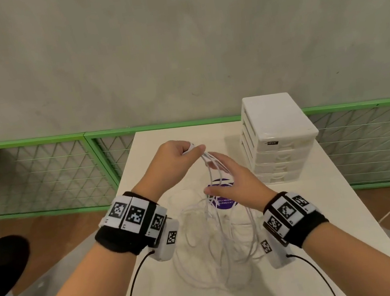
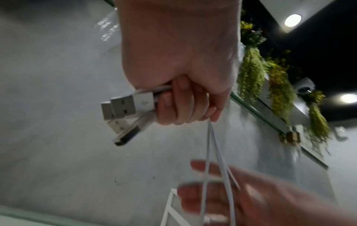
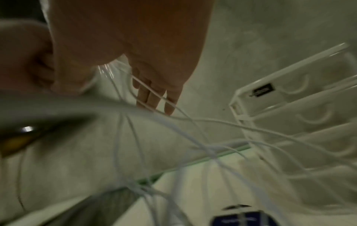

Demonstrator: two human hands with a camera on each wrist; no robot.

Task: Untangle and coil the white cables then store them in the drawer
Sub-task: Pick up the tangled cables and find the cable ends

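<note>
Nearest the head camera, two forearms with black wristbands carrying square black-and-white markers are seen, reaching from 6 o'clock toward the centre. The left hand is curled into a fist round the plug ends of the white cables; in the left wrist view several USB plugs are seen sticking out of the fist at 9 o'clock, with thin white strands hanging from beneath the fingers. The right hand is held with fingers straight and spread, just below the left; strands are draped across its fingers, and nothing is clasped by it.

The cables are thin, white and looped over one another in a loose tangle, lifted at the top and trailing down to the pale surface between the two wrists. A round purple sticker on the surface is partly covered by them. A white drawer unit is placed at 2 o'clock on the surface, its drawers closed.

How many cables there are cannot be told. The right wrist view is blurred, and where the strands cross cannot be followed there. The lower loops are faint against the surface.
</note>
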